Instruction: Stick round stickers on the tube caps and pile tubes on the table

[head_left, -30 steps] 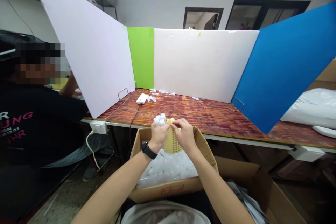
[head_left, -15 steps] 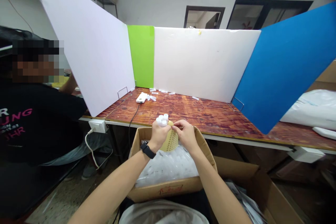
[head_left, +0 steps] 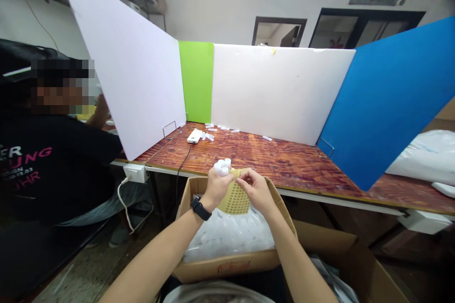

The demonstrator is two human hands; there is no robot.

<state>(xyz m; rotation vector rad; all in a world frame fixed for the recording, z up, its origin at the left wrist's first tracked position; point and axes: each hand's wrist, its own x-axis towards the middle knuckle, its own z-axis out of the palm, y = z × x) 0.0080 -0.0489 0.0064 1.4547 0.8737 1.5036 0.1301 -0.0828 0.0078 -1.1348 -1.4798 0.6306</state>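
Note:
My left hand [head_left: 215, 185] is closed round a bunch of small white plastic tubes [head_left: 222, 167], whose ends stick up above the fist; it also holds the edge of a yellow sheet dotted with small stickers [head_left: 235, 197]. My right hand [head_left: 256, 189] pinches at the top edge of that sheet, fingers pressed together; what is between them is too small to name. Both hands hover over an open cardboard box [head_left: 274, 189] lined with a clear bag of more white tubes [head_left: 227, 234]. A black watch [head_left: 200, 208] is on my left wrist.
A wooden table [head_left: 284, 161] stands ahead, fenced by white [head_left: 135, 75], green [head_left: 196, 83] and blue [head_left: 391, 94] boards. A white power bank [head_left: 194, 136] with cable and loose tubes [head_left: 220, 129] lie at the back. A person in black [head_left: 42, 161] sits left. Another box [head_left: 369, 265] is right.
The yellow sheet has tilted and dropped slightly, and my right hand has shifted along its top edge. The view has tilted a little, moving everything lower in the frame.

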